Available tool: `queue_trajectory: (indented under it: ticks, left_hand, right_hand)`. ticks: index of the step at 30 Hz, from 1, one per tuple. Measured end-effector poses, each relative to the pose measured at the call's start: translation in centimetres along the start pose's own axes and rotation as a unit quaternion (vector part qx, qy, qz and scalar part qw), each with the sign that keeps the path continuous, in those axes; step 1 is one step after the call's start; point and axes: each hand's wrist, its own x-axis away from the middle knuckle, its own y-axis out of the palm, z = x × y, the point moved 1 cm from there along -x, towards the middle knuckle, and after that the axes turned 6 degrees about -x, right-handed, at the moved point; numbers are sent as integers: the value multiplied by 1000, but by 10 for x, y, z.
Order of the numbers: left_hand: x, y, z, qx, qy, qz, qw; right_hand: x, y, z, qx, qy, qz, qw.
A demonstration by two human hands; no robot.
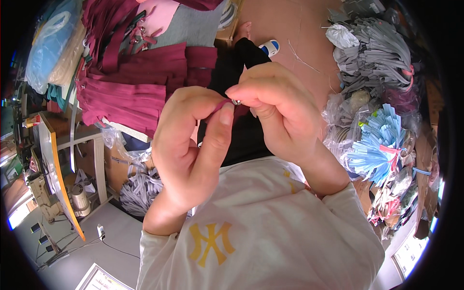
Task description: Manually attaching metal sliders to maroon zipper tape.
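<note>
Head view: both bare hands raised in front of the torso, fingertips nearly meeting at centre. Left hand [191, 145] has thumb and index finger closed on a narrow maroon strap [218, 107], other fingers curled in. Right hand [285, 108] pinches a small silver metal fitting [236, 102] at the strap's end, between thumb and index finger; exact type of fitting too small to tell. Strap and fitting both sit between the two hands, above the lap, over black trousers [237, 140].

Wearer has a white T-shirt [304, 232] with yellow emblem. Left of the hands: big pile of maroon straps [128, 99], well spread; farther up, a pink sheet [162, 13] and grey cloth [193, 30]. Blue plastic bag [50, 50] at far upper left. Below the pile, a bundle of grey strips [140, 192] near a table leg [99, 169]. Right side: grey strap bundle [374, 53] with white plastic bag [341, 36] beside it, then light-blue strip bundle [379, 137] tied with a pink band [387, 149]. Blue-and-white slide sandal [270, 47] on the reddish floor [299, 29] near the trouser legs.
</note>
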Motion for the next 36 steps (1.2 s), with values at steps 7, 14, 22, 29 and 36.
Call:
queue_trajectory:
  ticks: [7,14,22,29,36]
  left_hand:
    - [3,4,0,36,-41,26,998]
    - [2,2,3,-4,6,11,1000]
    - [2,-1,1,-51,94,19,994]
    - [2,-3,-2,-52,104,18,993]
    - [3,-6,2,-72,57,-1,996]
  right_hand:
    - [3,0,3,-5,-2,18,1000]
    - [9,2,8,-47,-65,56,995]
    - [11,3,8,-97,-76,49,991]
    - [9,2,8,-75,-79,34,993]
    - [8,3,8,-58,-86,30,994]
